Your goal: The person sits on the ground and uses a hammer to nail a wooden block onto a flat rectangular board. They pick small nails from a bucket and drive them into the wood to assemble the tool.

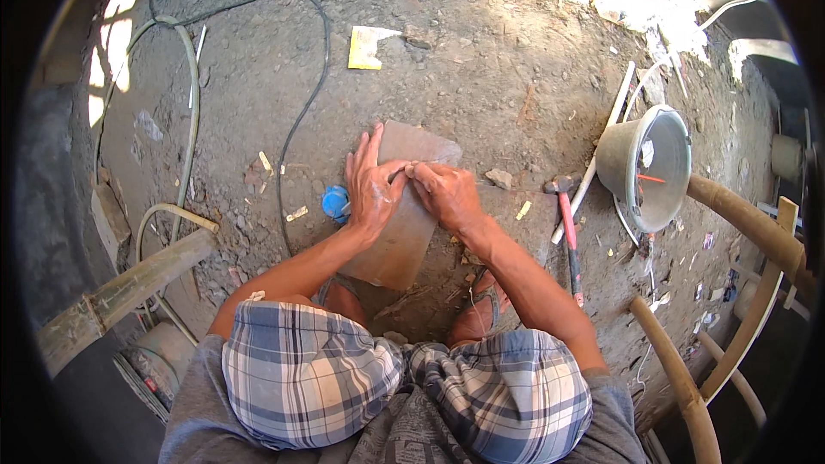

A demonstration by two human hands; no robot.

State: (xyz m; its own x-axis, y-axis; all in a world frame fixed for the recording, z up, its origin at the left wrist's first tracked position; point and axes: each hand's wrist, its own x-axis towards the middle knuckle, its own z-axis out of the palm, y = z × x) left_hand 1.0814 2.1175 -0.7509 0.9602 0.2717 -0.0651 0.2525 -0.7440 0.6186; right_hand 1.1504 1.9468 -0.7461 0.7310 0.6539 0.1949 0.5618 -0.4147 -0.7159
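A flat brownish-grey board [402, 247] lies slantwise on the dirt floor in front of my feet. Over its upper part, my left hand [375, 191] has thumb and forefinger pinched together, while its other fingers stretch along the board's left edge. Touching it from the right, my right hand [449, 198] is closed in a pinch. Whatever sits between the fingertips is too small and covered to make out. Close beside the left wrist lies a small blue object [335, 203], whose kind is unclear.
At right are a hammer [569, 228] with a red handle, a white pipe [620, 90] and a tipped grey bucket [620, 163]. Bamboo poles [163, 268] stand at both sides. A black cable [322, 77], a hose [191, 112] and a yellow packet [365, 50] lie on the ground.
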